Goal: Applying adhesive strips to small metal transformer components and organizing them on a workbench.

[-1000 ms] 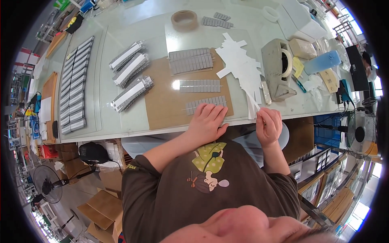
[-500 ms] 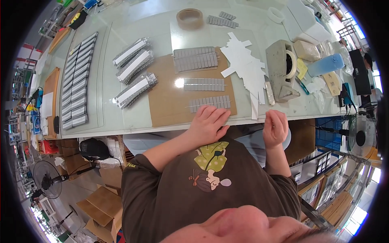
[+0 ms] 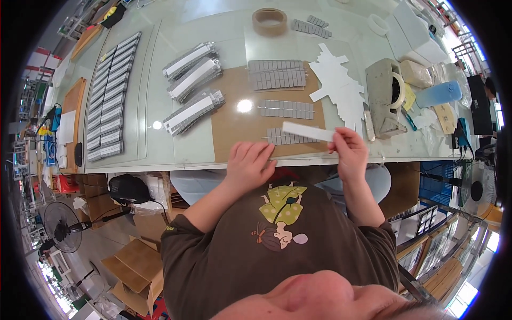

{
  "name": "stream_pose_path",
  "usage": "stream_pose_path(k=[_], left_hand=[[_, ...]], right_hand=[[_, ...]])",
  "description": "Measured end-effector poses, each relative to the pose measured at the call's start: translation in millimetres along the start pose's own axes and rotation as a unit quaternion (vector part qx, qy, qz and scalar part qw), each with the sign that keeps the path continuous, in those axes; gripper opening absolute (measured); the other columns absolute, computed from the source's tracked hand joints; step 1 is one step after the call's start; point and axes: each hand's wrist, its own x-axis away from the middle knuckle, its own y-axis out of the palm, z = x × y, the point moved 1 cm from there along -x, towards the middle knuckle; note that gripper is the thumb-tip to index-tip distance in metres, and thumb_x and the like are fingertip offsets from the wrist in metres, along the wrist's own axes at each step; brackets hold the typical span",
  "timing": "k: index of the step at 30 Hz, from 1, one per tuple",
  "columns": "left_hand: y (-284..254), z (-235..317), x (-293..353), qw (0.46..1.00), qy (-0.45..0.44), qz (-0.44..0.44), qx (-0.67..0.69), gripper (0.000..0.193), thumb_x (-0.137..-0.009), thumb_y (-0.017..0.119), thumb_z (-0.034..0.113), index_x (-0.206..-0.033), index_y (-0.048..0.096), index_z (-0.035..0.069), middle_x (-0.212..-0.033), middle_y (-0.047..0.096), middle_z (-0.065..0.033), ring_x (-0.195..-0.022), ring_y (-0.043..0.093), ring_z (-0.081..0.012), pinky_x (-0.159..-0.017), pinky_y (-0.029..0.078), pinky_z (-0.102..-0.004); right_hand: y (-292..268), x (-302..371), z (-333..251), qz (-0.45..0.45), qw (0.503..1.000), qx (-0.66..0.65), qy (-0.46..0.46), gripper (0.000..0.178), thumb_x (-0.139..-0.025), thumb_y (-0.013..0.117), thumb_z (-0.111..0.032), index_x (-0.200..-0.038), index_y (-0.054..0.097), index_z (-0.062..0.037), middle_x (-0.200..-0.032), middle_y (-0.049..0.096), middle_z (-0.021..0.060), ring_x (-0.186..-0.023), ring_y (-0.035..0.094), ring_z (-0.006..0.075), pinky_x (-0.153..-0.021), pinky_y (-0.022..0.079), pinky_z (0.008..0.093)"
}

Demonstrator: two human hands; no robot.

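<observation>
A white paper-like strip (image 3: 306, 131) is pinched at its right end by my right hand (image 3: 352, 151). It hangs slantwise over a grey segmented strip (image 3: 276, 137) with thin wire ends, hiding part of it. My left hand (image 3: 249, 166) lies at the table's front edge, fingers stretched out, fingertips close to that segmented strip's left end; whether they touch it I cannot tell. Beyond lies a second segmented strip (image 3: 287, 110), then a stack of grey segmented strips (image 3: 277, 79). All rest on a brown cardboard sheet (image 3: 229, 120). To the right spreads a pile of white strips (image 3: 338, 85).
Bundles of grey strips with white bands (image 3: 194, 110) lie left of the cardboard, with long rows of them (image 3: 112, 101) farther left. A tape roll (image 3: 269, 21) sits at the back. On the right stand a tape dispenser (image 3: 381, 98) and a blue bottle (image 3: 438, 94).
My right hand now holds a white strip out leftward over the near segmented strip. My left hand has drawn back left, off that strip's middle. The whole view has shifted slightly.
</observation>
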Motion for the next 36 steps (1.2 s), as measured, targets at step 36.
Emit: stream_pose_path(k=[36], left_hand=[[-0.9,1.5,-5.9,1.000,0.014,0.005,0.001,0.040,-0.083,0.078,0.029,-0.117,0.073,0.008,-0.124,0.069,-0.0024,-0.111,0.061,-0.0220,-0.099,0.046,-0.0422]], right_hand=[[26.6,-14.8,19.2,0.001,0.983,0.168,0.071,0.021,-0.099,0.070,-0.007,-0.117,0.071,0.0036,-0.089,0.071,0.0040,-0.068,0.066,0.0084,-0.059,0.055,0.0236]])
